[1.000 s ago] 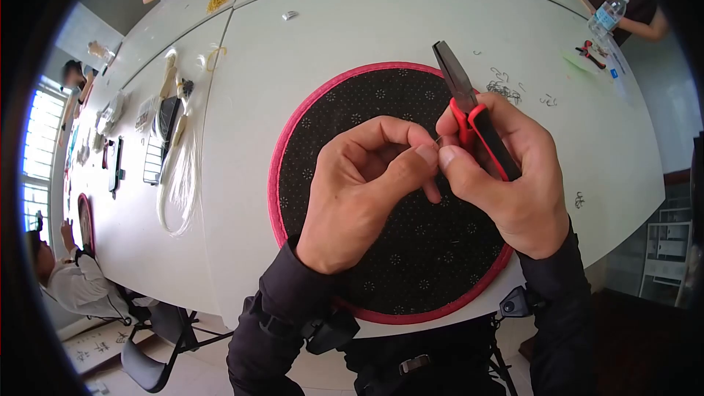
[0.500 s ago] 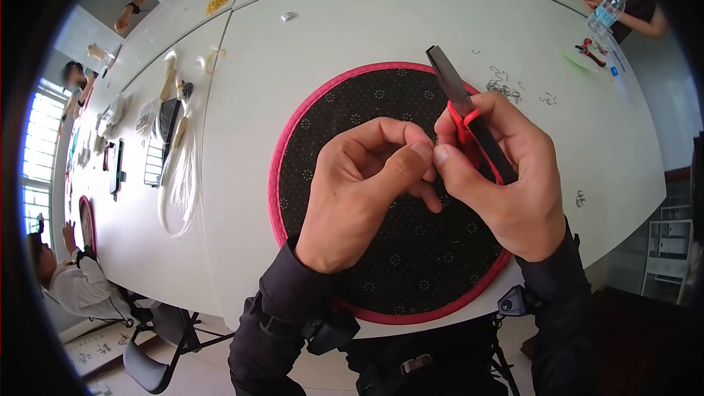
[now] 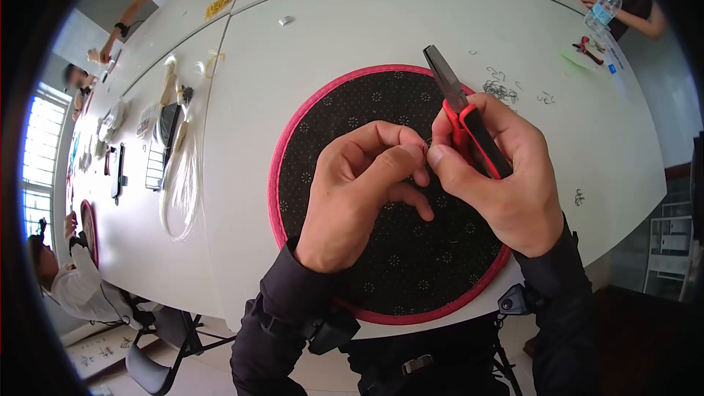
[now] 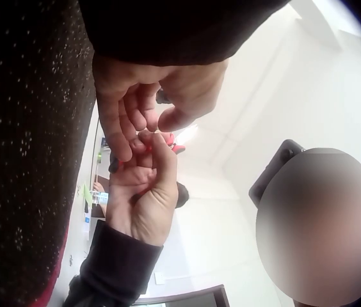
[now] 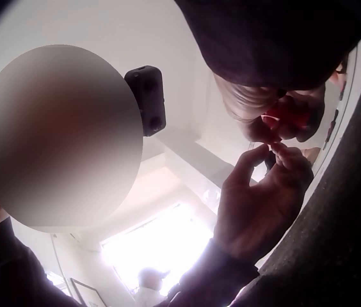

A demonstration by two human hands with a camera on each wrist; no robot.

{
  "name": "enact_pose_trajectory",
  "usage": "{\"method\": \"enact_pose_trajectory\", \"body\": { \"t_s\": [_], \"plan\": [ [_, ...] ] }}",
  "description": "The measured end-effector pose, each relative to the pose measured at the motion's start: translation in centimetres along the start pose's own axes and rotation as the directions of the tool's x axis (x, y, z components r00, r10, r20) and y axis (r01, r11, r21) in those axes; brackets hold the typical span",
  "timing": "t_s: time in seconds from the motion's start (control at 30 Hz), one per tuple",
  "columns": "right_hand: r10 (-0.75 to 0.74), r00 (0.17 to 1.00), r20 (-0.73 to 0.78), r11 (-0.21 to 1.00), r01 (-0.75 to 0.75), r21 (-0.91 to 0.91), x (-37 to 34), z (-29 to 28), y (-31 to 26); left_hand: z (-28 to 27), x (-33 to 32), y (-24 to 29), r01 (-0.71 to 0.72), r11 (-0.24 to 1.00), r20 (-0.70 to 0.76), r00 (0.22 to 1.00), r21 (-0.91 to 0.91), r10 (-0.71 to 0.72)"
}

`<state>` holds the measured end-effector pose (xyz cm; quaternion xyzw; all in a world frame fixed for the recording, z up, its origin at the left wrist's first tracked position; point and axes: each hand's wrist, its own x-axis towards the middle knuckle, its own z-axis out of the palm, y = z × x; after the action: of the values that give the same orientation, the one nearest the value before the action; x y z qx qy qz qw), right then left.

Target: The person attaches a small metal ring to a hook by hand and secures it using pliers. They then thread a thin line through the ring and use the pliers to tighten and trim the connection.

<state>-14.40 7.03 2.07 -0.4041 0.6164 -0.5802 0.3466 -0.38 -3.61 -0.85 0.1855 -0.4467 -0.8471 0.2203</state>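
Note:
In the head view, both hands meet above a round black mat [image 3: 396,264] with a pink-red rim. My left hand [image 3: 352,191] pinches a tiny thin thing between thumb and index finger, its lower fingers held loosely apart. Against those fingertips come the thumb and index finger of my right hand [image 3: 510,176], with only a small gap between. Pliers [image 3: 479,132] with red and black handles lie gripped in the right palm, their dark jaws pointing up and away. I cannot tell what the tiny thing is, as the fingertips mostly hide it.
Small dark wire hooks [image 3: 500,91] lie heaped beyond the mat on the right. A bundle of pale strands [image 3: 180,198] is on the left. Farther off are a water bottle [image 3: 605,9], another pair of pliers [image 3: 587,51] and a yellow pile [image 3: 220,4]. Other people sit around the table.
Both hands have shifted slightly left, pliers included, and the fingertips have come slightly apart. The left hand's lower fingers have spread downward. Across the table, a person's arm has reached out to the left.

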Motion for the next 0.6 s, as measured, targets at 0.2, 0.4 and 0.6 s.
{"method": "enact_pose_trajectory", "body": {
  "t_s": [0.2,0.4,0.6],
  "plan": [
    [0.048,0.997,0.061,0.998,-0.05,0.027,0.1,-0.4,-0.4,0.1,0.0,0.0,-0.008,0.999,0.011,1.0,0.038,0.008],
    [0.078,0.987,0.138,0.986,-0.097,0.135,0.4,-1.1,-0.5,-0.2,0.0,-0.1,-0.029,0.994,0.073,0.997,0.103,0.021],
    [0.085,0.985,0.149,0.987,-0.104,0.123,0.5,-1.4,-0.3,-0.3,0.0,0.0,-0.031,0.999,0.056,0.998,0.027,0.029]
  ]
}}
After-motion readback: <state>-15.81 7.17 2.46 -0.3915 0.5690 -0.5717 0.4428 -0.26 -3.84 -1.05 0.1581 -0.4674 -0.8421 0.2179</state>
